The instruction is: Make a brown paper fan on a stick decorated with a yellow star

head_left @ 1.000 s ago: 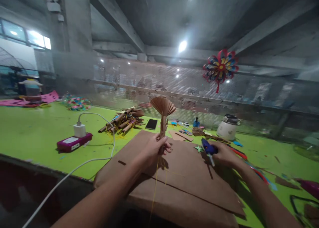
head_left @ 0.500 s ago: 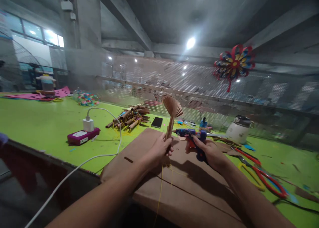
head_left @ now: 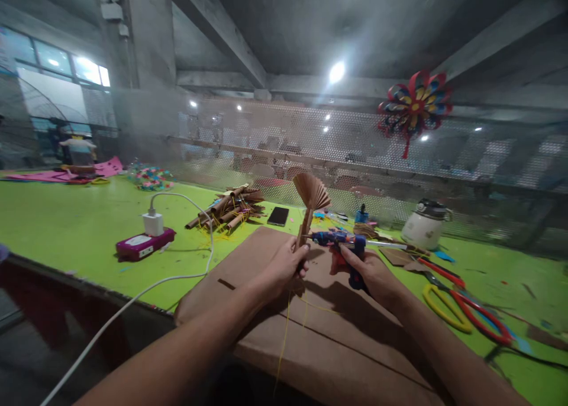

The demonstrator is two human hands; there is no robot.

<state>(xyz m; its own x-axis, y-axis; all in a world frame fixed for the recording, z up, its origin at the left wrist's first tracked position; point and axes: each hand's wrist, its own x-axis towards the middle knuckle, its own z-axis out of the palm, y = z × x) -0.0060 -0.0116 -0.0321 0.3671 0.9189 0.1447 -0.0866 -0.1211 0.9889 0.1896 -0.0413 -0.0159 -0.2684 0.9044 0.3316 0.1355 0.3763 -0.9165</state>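
My left hand (head_left: 291, 263) is closed round the lower stem of a brown pleated paper fan (head_left: 311, 192), which stands upright with its folds spread at the top. Yellow string (head_left: 286, 341) hangs below that hand. In my right hand (head_left: 370, 270) is a dark blue hot glue gun (head_left: 339, 239), a clear glue stick (head_left: 388, 244) jutting from its rear. The gun's nozzle points left and is at the fan's stem; whether it touches cannot be made out. Both hands are above a brown cardboard box (head_left: 252, 264).
On the green table (head_left: 57, 216) are a purple power strip (head_left: 144, 244) with a white charger, brown paper rolls (head_left: 231, 209) and a phone (head_left: 278, 216). At right stand a white pot (head_left: 425, 225) and scissors (head_left: 461, 305). A mesh panel (head_left: 275, 139) runs behind.
The view has shifted slightly. The glue gun's nozzle is a little closer to the fan's stem, and the fan leans slightly further right. Both hands keep their holds.
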